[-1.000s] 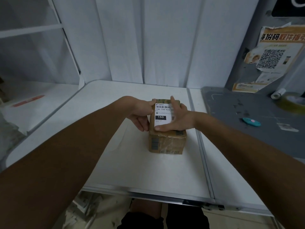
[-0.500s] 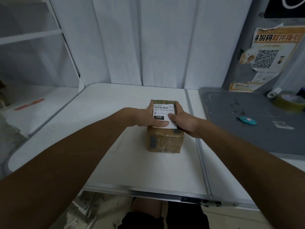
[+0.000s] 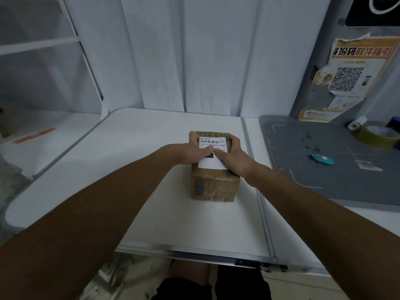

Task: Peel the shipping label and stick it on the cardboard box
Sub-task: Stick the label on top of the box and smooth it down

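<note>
A small brown cardboard box (image 3: 213, 187) wrapped in clear tape stands on the white folding table (image 3: 151, 191). A white shipping label (image 3: 213, 163) with a barcode lies flat on the box's top. My left hand (image 3: 188, 152) grips the box's left side with its thumb pressed on the label. My right hand (image 3: 232, 155) holds the right side, its thumb also on the label. The two thumbs almost meet near the label's middle and hide part of the print.
A grey cutting mat (image 3: 335, 161) lies to the right with a teal cutter (image 3: 322, 159), a tape roll (image 3: 377, 135) and a small paper roll (image 3: 357, 123). Posters with a QR code (image 3: 346, 79) hang on the right wall. White shelving (image 3: 39, 126) stands left.
My right hand went from lying flat across the label to gripping the box's right side. Both thumbs now press the label's middle. The label lies flatter on the box top.
</note>
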